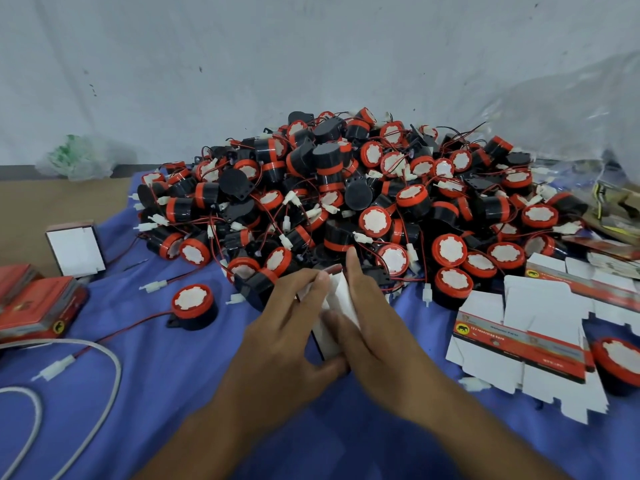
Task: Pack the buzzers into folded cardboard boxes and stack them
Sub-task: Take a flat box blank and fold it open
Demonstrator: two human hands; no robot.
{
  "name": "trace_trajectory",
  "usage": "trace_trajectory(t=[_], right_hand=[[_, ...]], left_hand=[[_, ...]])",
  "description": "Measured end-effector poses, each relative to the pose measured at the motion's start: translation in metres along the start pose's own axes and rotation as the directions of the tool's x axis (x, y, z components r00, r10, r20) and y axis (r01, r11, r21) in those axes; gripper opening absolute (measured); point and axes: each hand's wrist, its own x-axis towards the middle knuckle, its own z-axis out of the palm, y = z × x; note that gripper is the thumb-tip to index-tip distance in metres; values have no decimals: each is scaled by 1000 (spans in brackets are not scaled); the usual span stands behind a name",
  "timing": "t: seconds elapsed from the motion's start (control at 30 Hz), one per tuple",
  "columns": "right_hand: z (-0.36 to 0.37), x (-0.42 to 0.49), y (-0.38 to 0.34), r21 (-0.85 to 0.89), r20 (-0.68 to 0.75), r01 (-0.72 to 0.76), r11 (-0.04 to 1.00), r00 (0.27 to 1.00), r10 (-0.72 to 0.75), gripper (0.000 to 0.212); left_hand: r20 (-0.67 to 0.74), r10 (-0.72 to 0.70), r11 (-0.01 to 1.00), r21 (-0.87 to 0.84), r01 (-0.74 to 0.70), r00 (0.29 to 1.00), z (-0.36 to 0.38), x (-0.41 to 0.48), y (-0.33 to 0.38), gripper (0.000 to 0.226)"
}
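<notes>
My left hand (pixel 277 327) gripped the half-folded cardboard box (pixel 337 303), right hand (pixel 377 327) pinching its side; I judged squaring each crease firmly before loading the surest way

Place: small packing workshop.
Evidence: heap of buzzers (pixel 346 188) on blue cloth (pixel 166 393), flat printed carton blanks (pixel 519 341), packed boxes (pixel 41 306), stained bare wall (pixel 242 64).
</notes>
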Motion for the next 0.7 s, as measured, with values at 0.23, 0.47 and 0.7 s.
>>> trace_trajectory(t=[0.23, 0.47, 0.7], right_hand=[[0, -1, 6, 361, 62, -93, 928, 995, 76, 64], [-2, 2, 6, 380, -33, -58, 923, 997, 76, 59], [-9, 3, 11, 419, 87, -110, 901, 993, 81, 57]], left_hand=[[34, -41, 999, -9, 42, 999, -4, 0, -1, 72], [36, -43, 999, -11, 43, 998, -4, 1, 2, 71], [14, -70, 996, -61, 71, 997, -5, 3, -4, 76]])
